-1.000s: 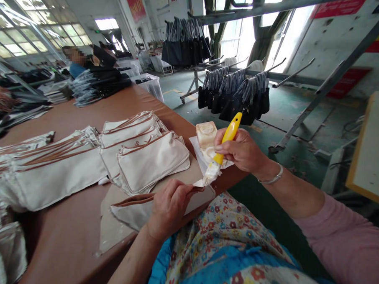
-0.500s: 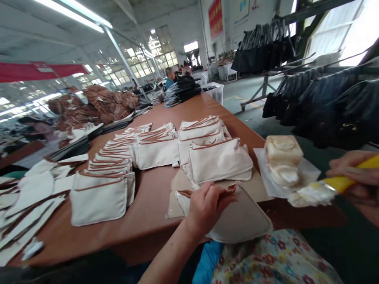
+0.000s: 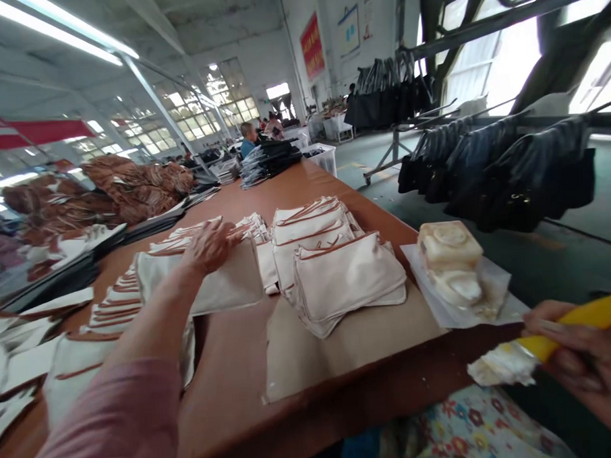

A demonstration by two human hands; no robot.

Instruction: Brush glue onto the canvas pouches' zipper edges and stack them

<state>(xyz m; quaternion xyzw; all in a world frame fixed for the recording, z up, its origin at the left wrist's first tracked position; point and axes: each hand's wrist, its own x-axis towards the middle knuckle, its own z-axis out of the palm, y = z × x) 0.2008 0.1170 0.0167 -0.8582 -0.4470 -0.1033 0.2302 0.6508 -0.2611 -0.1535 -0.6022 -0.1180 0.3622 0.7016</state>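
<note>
My left hand [image 3: 212, 246] reaches out over the piles, its fingers closed on the top edge of a cream fabric pouch [image 3: 231, 279]. That pouch hangs in front of a row of overlapping pouches with brown trim [image 3: 119, 301]. At the right, my right hand [image 3: 589, 358] grips a brush with a yellow handle [image 3: 553, 343]; its bristles are coated in white paste. Beyond the brush stands a crusted, cream-coloured container [image 3: 451, 256] on a white sheet [image 3: 505, 294]. A stack of cream pouches [image 3: 348, 278] lies on a beige board [image 3: 336, 356] between my hands.
The brown table [image 3: 226, 394] stretches away from me. Loose cream pieces [image 3: 17, 356] lie at the left, with a heap of brown material [image 3: 136, 186] behind. Black bags [image 3: 495, 167] hang on a rack at the right. A person in blue [image 3: 248, 142] is far back.
My left hand has carried the pouch from over my lap, forward and left, to the row of pouches. The brush has moved slightly down, and the view has turned right.
</note>
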